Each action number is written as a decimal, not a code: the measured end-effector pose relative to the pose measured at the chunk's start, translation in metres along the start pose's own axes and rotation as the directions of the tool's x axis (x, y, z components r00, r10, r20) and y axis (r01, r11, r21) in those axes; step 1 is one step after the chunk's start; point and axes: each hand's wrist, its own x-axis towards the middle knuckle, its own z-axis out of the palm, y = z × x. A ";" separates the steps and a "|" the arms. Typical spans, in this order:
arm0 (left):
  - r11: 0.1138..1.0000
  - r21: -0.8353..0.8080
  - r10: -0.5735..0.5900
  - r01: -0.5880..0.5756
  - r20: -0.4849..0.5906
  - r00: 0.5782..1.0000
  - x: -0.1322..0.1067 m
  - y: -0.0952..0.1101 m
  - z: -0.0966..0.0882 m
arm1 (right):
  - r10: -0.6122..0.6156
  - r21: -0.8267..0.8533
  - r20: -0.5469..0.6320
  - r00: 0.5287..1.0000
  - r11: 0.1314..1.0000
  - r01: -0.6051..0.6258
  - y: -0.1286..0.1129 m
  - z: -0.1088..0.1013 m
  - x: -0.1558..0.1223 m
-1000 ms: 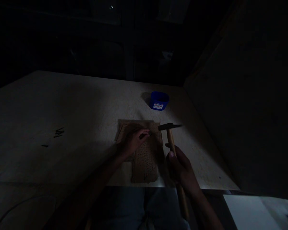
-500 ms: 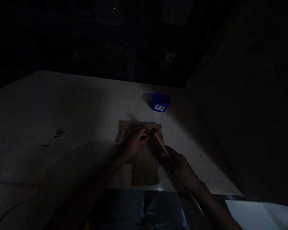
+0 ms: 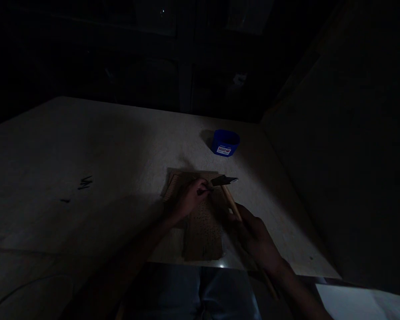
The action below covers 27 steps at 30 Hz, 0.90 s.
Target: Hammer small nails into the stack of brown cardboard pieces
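In dim light, my right hand (image 3: 258, 238) is wrapped round the wooden handle of a hammer (image 3: 233, 203). The hammer's dark head hangs just right of my left hand (image 3: 190, 198). Fingers of that hand pinch a short dark rod (image 3: 205, 190), too dark to tell whether it is a nail or a punch. Beneath both lies a brown board (image 3: 203, 240) dotted with many small marks or holes. Another ridged brown piece (image 3: 172, 186) sticks out at its upper left, partly covered by the left hand and its shadow.
A blue plastic container (image 3: 225, 143) with a white label stands beyond the board. Several thin dark rods (image 3: 85, 182) and a single dark piece (image 3: 65, 201) lie on the pale table (image 3: 126, 146) at left. A dark panel (image 3: 346, 178) rises along the right side.
The hammer head has moved right, away from the rod and my left fingers. My left hand stays over the board, still pinching the rod. The view has shifted slightly.
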 end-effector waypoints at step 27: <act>0.998 -0.049 -0.034 0.034 0.001 0.999 0.002 0.001 -0.004 | 0.218 0.745 -0.202 0.955 0.667 0.005 0.016 0.064 -0.005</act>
